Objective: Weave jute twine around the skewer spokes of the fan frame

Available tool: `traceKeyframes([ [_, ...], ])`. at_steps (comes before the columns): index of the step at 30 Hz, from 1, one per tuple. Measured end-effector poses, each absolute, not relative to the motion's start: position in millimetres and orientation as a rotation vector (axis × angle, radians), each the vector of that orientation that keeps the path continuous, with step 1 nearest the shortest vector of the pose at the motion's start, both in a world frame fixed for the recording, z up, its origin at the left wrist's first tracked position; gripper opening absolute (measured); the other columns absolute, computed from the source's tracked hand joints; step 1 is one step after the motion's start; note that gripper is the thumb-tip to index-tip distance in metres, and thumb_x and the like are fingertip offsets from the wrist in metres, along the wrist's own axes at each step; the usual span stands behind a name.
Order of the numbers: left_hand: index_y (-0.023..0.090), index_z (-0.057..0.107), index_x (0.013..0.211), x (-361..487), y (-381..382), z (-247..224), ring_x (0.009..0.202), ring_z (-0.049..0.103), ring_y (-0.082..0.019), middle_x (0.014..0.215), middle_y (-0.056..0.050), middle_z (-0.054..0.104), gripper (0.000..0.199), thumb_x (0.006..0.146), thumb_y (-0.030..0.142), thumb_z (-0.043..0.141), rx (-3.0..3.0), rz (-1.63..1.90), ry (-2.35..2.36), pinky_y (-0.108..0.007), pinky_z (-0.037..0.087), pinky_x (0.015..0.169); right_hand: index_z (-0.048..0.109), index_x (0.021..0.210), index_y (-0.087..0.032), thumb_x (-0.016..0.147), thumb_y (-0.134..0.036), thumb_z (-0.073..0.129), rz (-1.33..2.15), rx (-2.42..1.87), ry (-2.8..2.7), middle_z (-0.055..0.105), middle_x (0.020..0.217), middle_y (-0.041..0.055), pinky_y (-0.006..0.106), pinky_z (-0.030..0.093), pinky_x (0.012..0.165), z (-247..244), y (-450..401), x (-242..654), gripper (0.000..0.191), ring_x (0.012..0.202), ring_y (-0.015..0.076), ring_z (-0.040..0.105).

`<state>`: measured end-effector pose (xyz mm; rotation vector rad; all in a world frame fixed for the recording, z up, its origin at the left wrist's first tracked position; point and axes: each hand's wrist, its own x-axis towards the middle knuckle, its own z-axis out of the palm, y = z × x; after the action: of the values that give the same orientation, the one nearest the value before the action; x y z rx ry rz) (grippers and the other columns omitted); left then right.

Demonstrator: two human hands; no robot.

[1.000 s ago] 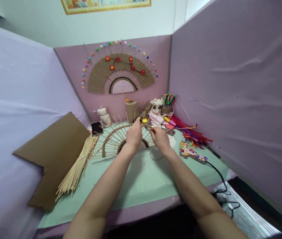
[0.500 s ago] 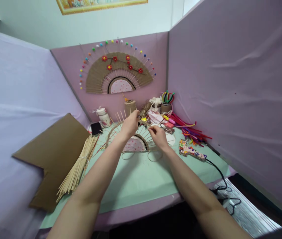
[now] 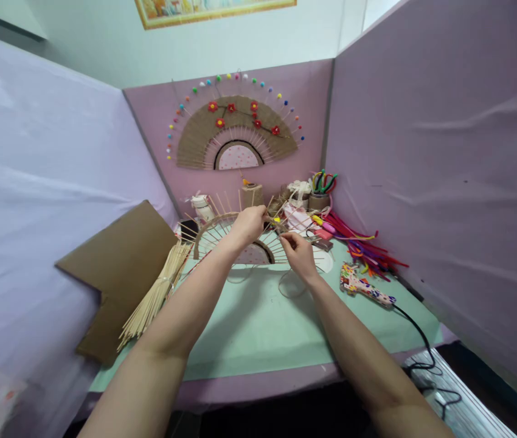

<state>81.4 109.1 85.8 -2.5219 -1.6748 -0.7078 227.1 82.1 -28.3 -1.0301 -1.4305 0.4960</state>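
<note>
On the table stands a half-round fan frame of thin sticks with a twine band woven across them (image 3: 202, 234). At its base is a pink dotted half-circle (image 3: 255, 254) with a dark rim. My left hand (image 3: 250, 225) is closed on the upper right part of the frame, its fingertips partly hidden. Just right of it, my right hand (image 3: 298, 254) pinches a thin strand of twine close to the sticks. A loose loop of this twine (image 3: 292, 297) lies below my right hand.
A bundle of sticks (image 3: 156, 295) and brown cardboard (image 3: 121, 267) lie left. At right are a patterned glue gun (image 3: 365, 286) with a black cord and pipe cleaners (image 3: 363, 240). Behind stand a twine spool (image 3: 252, 196), a white bottle (image 3: 202, 208) and a scissors holder (image 3: 319, 201). A finished fan (image 3: 240, 118) hangs behind.
The view has swung left, so everything sits further right in the picture. Both hands stay at the frame's upper right, and the twine loop under my right hand has changed shape.
</note>
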Motion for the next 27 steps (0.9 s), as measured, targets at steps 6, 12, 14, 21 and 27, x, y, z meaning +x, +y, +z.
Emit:
traceKeyframes([
  [6, 0.019, 0.064, 0.078, 59, 105, 65, 0.08, 0.065, -0.021, 0.08, -0.008, 0.07, 0.016, 0.088, 0.021, 0.051, -2.486, -0.807, -1.712, -0.029, 0.047, 0.075, 0.065, 0.082, -0.019, 0.083, -0.037, 0.05, 0.497, -1.06, -1.551, 0.07, 0.081, 0.0072, 0.032, 0.047, 0.071, -34, 84, 219, 0.024, 0.074, 0.0208, 0.061],
  [12, 0.016, 0.064, 0.096, 62, 106, 52, 0.045, 0.057, -0.007, 0.095, -0.003, 0.071, 0.015, 0.087, 0.016, 0.052, -2.628, -1.197, -1.867, -0.021, 0.048, 0.051, 0.064, 0.078, -0.019, 0.082, -0.036, 0.049, 0.517, -1.079, -1.552, 0.069, 0.077, 0.0059, 0.031, 0.046, 0.069, -37, 82, 221, 0.023, 0.069, 0.0195, 0.06],
  [14, 0.015, 0.064, 0.098, 67, 105, 53, 0.042, 0.056, -0.004, 0.1, -0.005, 0.071, 0.018, 0.084, 0.011, 0.053, -2.653, -1.365, -1.958, -0.02, 0.046, 0.046, 0.064, 0.077, -0.019, 0.082, -0.036, 0.05, 0.525, -1.081, -1.554, 0.069, 0.077, 0.0055, 0.031, 0.045, 0.068, -37, 82, 223, 0.023, 0.068, 0.0192, 0.06],
  [21, 0.014, 0.062, 0.103, 80, 103, 51, 0.039, 0.054, -0.003, 0.105, -0.006, 0.071, 0.028, 0.075, 0.011, 0.064, -2.631, -1.499, -2.037, -0.018, 0.043, 0.039, 0.066, 0.08, -0.019, 0.083, -0.033, 0.05, 0.538, -1.08, -1.56, 0.069, 0.077, 0.0046, 0.029, 0.044, 0.067, -39, 83, 227, 0.021, 0.067, 0.0177, 0.059],
  [27, 0.015, 0.064, 0.086, 86, 104, 49, 0.038, 0.054, -0.002, 0.088, -0.001, 0.072, 0.011, 0.075, 0.015, 0.064, -2.533, -1.424, -2.047, -0.016, 0.042, 0.044, 0.067, 0.081, -0.018, 0.083, -0.032, 0.051, 0.444, -1.162, -1.541, 0.07, 0.077, 0.0048, 0.028, 0.043, 0.066, -27, 72, 241, 0.022, 0.067, 0.0172, 0.06],
])
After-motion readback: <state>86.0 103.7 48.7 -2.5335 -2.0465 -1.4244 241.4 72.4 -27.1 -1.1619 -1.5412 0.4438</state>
